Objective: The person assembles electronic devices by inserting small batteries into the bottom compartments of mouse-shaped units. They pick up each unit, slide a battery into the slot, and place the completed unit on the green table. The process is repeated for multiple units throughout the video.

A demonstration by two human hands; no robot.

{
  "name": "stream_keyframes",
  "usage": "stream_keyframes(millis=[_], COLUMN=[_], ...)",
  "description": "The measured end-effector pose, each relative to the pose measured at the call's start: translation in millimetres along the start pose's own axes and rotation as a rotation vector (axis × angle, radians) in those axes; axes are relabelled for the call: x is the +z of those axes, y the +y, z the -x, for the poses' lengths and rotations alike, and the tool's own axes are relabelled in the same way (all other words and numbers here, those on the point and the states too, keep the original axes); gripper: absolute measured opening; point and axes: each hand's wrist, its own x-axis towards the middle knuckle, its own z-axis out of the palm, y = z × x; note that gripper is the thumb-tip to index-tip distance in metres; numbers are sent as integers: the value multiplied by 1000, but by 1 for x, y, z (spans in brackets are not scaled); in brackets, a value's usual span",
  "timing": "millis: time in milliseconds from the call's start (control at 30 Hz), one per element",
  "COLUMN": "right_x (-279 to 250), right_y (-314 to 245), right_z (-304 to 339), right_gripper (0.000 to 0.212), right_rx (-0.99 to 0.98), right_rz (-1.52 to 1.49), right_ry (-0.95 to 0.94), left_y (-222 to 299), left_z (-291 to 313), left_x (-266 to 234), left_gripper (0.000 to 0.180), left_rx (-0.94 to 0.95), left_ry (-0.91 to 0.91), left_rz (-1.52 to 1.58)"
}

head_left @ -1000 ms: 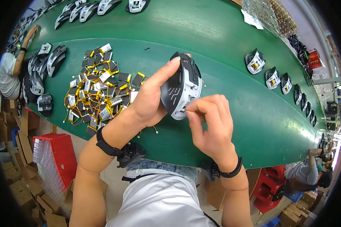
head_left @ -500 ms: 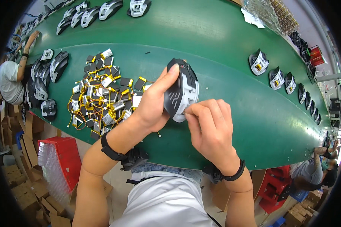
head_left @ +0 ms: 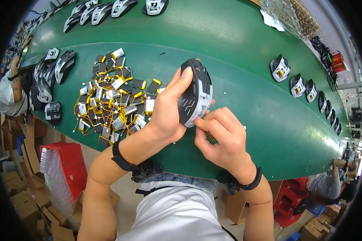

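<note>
My left hand (head_left: 169, 105) is closed around a computer mouse (head_left: 195, 94) with a black shell and a pale grey lower body, tilted above the green table. Its thumb lies across the top of the shell. My right hand (head_left: 225, 138) pinches at the lower end of the mouse. Thin yellowish wires (head_left: 211, 137) show beneath its fingers; what they lead to is hidden. Left of my hands lies a heap of small battery packs (head_left: 116, 94), grey and silver with yellow tape and thin leads.
More mice (head_left: 64, 66) are grouped at the table's left edge, others (head_left: 102, 14) along the far side, and a row (head_left: 297, 85) runs along the right. A red bin (head_left: 68, 168) with bubble wrap stands below left. Co-workers sit at both ends.
The mouse has turned slightly in my left hand, showing more of its black side. My right hand has shifted slightly downward, and thin wires now show beneath its fingers.
</note>
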Motion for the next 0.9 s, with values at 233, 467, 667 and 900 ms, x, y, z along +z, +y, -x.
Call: stream_keyframes(millis=[233,467,667,900], right_x=[-5,-8,-8,-3], right_y=[15,10,-1,-5], right_z=[-7,-3,-5,3], right_gripper=[33,28,22,19], right_rx=[-175,499,807,895], right_rz=[16,-702,-1234,-1244], right_ry=[142,-14,-223,-155], left_y=[7,14,17,12], left_z=[-3,1,4,12], left_x=[-6,-4,-3,5], left_gripper=[56,66,80,92], left_rx=[124,398,458,490], left_ry=[-239,-293,-370,-344], left_rz=[49,-145,-305,-423])
